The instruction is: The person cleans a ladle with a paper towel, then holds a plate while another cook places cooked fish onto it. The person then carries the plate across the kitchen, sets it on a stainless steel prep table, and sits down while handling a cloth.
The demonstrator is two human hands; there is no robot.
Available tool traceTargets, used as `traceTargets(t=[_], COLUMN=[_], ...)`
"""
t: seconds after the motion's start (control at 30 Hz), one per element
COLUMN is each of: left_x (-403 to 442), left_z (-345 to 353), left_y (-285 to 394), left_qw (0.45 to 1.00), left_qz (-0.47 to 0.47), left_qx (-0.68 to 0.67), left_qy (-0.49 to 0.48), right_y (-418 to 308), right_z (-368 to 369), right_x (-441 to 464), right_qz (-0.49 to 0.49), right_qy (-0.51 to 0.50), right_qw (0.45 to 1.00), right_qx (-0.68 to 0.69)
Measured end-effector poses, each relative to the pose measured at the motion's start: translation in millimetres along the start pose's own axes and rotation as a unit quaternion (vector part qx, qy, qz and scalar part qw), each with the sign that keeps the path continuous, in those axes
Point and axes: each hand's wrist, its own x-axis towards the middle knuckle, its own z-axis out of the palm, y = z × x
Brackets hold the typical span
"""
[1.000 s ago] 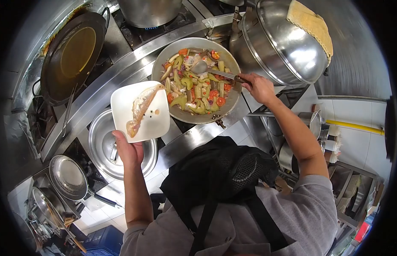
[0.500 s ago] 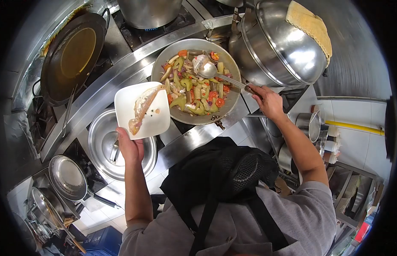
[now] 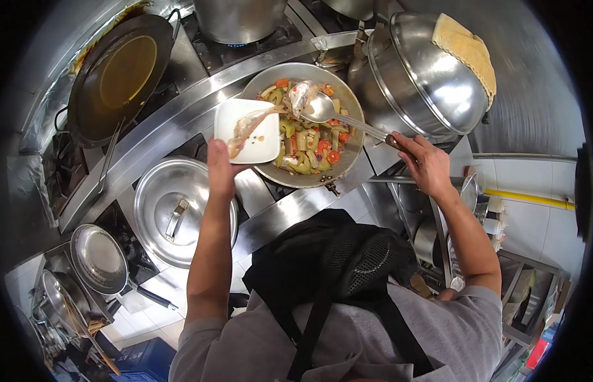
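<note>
My left hand (image 3: pixel 221 169) grips the near-left edge of a white square plate (image 3: pixel 266 148), held over the left part of a wide pan. A piece of fish (image 3: pixel 249 130) lies across the plate with a few small bits beside it. My right hand (image 3: pixel 429 164) is closed round the dark handle of a large metal spoon (image 3: pixel 347 118). The spoon's bowl is over the pan (image 3: pixel 357 149), next to a silvery piece of fish (image 3: pixel 301 95). Chopped green vegetables (image 3: pixel 303 141) and orange-red slices fill the pan. The plate hides the pan's left side.
A domed metal pot (image 3: pixel 424 76) with a yellow cloth (image 3: pixel 465 51) stands right of the pan. A dark wok (image 3: pixel 121 70) with liquid is at upper left. A round lid (image 3: pixel 156 216), a frying pan (image 3: pixel 99 258) and a tall pot (image 3: pixel 239 19) over a lit burner surround the worktop.
My left hand has brought the plate up and rightward, further over the pan. My right hand has shifted slightly right and down with the spoon, whose bowl has moved right.
</note>
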Motion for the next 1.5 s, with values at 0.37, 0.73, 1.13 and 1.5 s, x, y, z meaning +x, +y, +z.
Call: traceTargets(t=[0.37,0.73,1.13,1.5], left_x=[3.2,-6.4,-48.9,-82.6], left_z=[57.0,46.3,-32.4,-38.4], left_y=[-9.0,-22.3,35.9,33.9], left_qw=[0.994,0.987,0.979,0.978], left_qz=[-0.017,-0.029,0.048,0.022], left_qx=[-0.111,-0.15,-0.147,-0.125], left_qy=[-0.017,-0.048,0.131,0.168], right_y=[-50.4,-77.9,-13.1,-5.6], right_z=[-56.8,-165.5,-58.8,-15.2], right_x=[14.5,109.5,102.4,129.3], right_qz=[-0.08,-0.209,-0.115,-0.137], right_qy=[-0.042,-0.297,-0.035,-0.056], right_qw=[0.995,0.929,0.977,0.975], right_qx=[-0.048,-0.071,-0.174,-0.165])
